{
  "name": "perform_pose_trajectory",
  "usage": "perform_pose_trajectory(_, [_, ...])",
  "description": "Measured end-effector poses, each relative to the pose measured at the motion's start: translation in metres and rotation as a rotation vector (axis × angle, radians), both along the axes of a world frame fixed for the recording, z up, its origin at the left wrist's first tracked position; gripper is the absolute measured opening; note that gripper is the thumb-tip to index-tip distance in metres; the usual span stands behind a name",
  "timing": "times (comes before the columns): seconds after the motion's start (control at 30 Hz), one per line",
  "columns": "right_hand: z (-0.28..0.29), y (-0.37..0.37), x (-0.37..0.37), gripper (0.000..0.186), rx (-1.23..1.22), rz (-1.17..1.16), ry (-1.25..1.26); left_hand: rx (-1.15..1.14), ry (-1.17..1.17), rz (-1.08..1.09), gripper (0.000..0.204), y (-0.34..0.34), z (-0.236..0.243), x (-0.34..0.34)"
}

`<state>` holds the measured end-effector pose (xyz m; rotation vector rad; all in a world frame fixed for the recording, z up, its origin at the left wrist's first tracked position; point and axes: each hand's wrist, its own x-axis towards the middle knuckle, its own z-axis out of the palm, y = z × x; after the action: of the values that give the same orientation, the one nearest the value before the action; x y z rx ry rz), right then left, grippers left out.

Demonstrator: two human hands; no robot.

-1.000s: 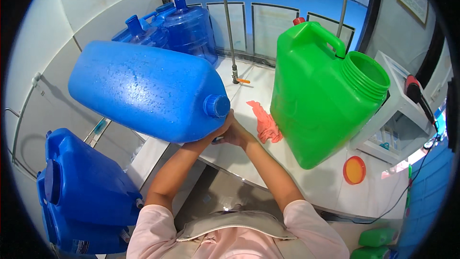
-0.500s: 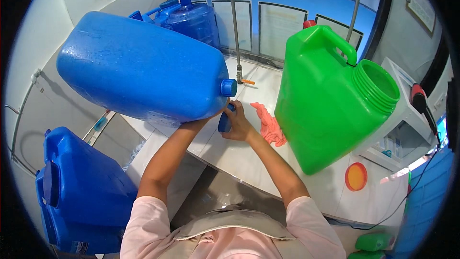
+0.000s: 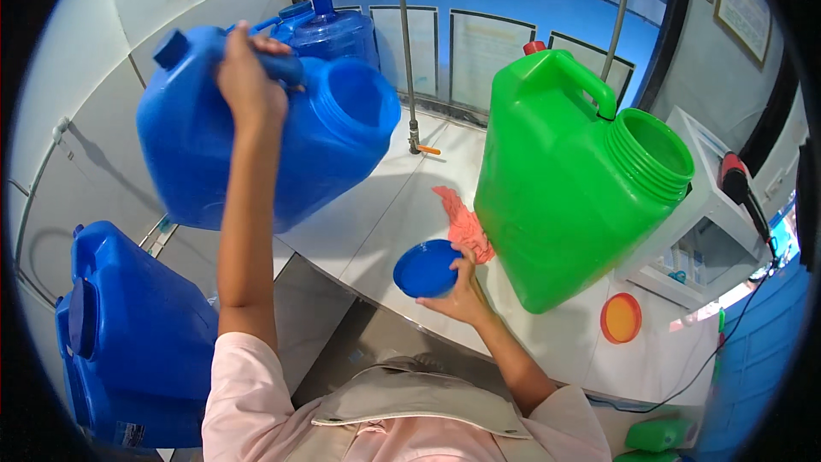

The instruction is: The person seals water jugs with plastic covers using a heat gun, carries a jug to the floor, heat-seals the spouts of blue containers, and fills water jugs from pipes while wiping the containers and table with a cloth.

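Observation:
My left hand is wrapped round the top handle of a large blue jerrycan, whose wide round mouth is uncapped and faces right. In my right hand is a blue screw cap, its hollow inside turned up, above the counter. Just right of it, a crumpled pink-orange cloth lies on the counter against a large green jerrycan. That green jerrycan stands with its wide mouth open and a small red cap on its other spout.
White tiled counter under everything. An orange-red cap rests at right, by a white shelf unit. A pipe with an orange-handled valve rises behind. More blue jerrycans stand lower left; blue water bottles stand at the back.
The blue jerrycan has gone from lying tilted to more upright, its open mouth now showing. My left hand moved up to its handle; my right hand brought the cap nearer and turned it hollow side up.

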<state>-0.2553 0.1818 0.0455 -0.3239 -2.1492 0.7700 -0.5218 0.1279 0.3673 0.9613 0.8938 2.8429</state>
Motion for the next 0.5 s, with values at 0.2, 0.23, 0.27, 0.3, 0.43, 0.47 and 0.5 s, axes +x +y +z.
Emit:
perform_pose_trajectory(0.2, [-0.020, -0.016, 0.004, 0.084, 0.073, 0.013, -0.015, 0.047, -0.332, -0.384, 0.015, 0.007, -0.007, -0.133])
perform_pose_trajectory(0.23, [-0.019, -0.019, 0.002, 0.084, 0.037, 0.028, -0.065, 0.006, -0.441, -0.471, 0.019, 0.014, -0.014, -0.142])
perform_pose_trajectory(0.27, [-0.023, -0.018, 0.002, 0.084, 0.044, 0.012, -0.064, 0.033, -0.489, -0.602, 0.026, 0.020, -0.022, -0.144])
perform_pose_trajectory(0.3, [-0.031, -0.017, 0.002, 0.084, 0.061, 0.032, -0.092, 0.034, -0.536, -0.617, 0.027, 0.030, -0.029, -0.146])
perform_pose_trajectory(0.43, [-0.033, -0.021, 0.026, 0.078, 0.033, 0.027, -0.213, -0.075, -0.626, -0.687, 0.038, 0.071, -0.035, -0.131])
perform_pose_trajectory(0.47, [-0.033, -0.021, 0.028, 0.074, 0.002, 0.002, -0.236, -0.142, -0.675, -0.727, 0.040, 0.079, -0.033, -0.137])
perform_pose_trajectory(0.5, [-0.038, -0.023, 0.032, 0.074, 0.008, 0.001, -0.235, -0.177, -0.682, -0.858, 0.044, 0.087, -0.036, -0.151])
